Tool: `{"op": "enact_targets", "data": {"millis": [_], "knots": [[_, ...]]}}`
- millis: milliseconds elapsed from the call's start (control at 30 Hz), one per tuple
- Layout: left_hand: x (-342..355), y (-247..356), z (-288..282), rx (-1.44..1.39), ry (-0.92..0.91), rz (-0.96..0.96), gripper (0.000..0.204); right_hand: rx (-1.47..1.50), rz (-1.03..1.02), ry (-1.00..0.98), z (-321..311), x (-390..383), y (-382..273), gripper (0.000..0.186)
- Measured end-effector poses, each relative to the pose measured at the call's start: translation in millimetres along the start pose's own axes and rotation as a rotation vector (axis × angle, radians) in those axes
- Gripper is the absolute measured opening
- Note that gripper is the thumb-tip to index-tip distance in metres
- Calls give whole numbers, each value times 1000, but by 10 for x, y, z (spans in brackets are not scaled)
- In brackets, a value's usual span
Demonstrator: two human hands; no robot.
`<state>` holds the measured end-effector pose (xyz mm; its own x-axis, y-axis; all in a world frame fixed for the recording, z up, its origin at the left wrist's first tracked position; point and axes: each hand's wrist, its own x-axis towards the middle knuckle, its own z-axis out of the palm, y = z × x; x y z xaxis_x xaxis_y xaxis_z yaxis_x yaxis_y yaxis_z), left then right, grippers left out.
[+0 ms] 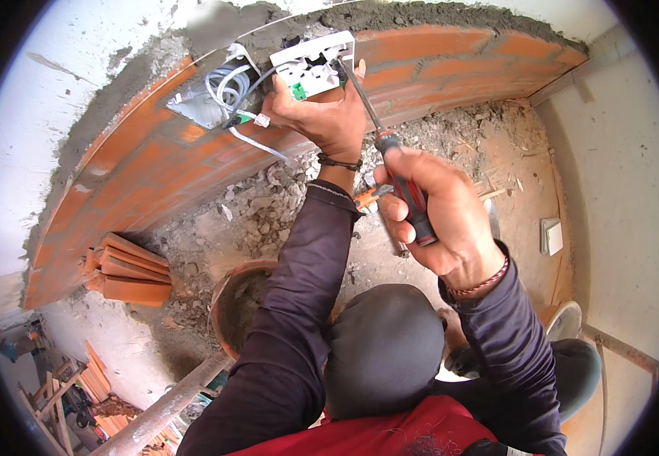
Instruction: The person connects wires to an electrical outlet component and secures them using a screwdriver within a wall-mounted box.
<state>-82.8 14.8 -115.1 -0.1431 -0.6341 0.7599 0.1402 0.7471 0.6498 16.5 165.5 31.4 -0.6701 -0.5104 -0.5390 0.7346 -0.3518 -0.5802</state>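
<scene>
My left hand grips a white plastic wall box from below, up against the brick wall. The box's inside shows, with a small green connector at its lower edge. In my right hand is a screwdriver with a black and red handle. Its shaft slants up and left, and the tip meets the right side of the box. A loop of pale cable hangs left of my left hand over a recess in the wall. Between my wrists an orange tool partly shows; I cannot tell its kind.
The orange brick wall curves across the top, edged with grey mortar. Rubble covers the floor below it. Stacked bricks and a mortar bucket stand at left. A white square piece lies at right.
</scene>
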Motion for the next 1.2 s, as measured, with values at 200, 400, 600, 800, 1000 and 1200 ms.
{"op": "enact_targets", "data": {"millis": [200,400,600,800,1000,1200], "knots": [[16,49,1,83,-27,1,114,-159,-101,164,167,-64,63,24],[54,95,-30,8,-66,-95,115,-207,-54,129,243,-123,-41,23],[51,336,-20,163,-38,-166,114,-171,-19,173,152,-43,-141,28],[37,390,-6,154,-21,-242,115,-327,-43,234,223,-101,-109,18],[15,420,-3,225,-15,-239,119,9,36,152,197,-73,-129,14],[6,350,55,130,28,-277,120,-319,-34,308,233,-102,35,18]]}}
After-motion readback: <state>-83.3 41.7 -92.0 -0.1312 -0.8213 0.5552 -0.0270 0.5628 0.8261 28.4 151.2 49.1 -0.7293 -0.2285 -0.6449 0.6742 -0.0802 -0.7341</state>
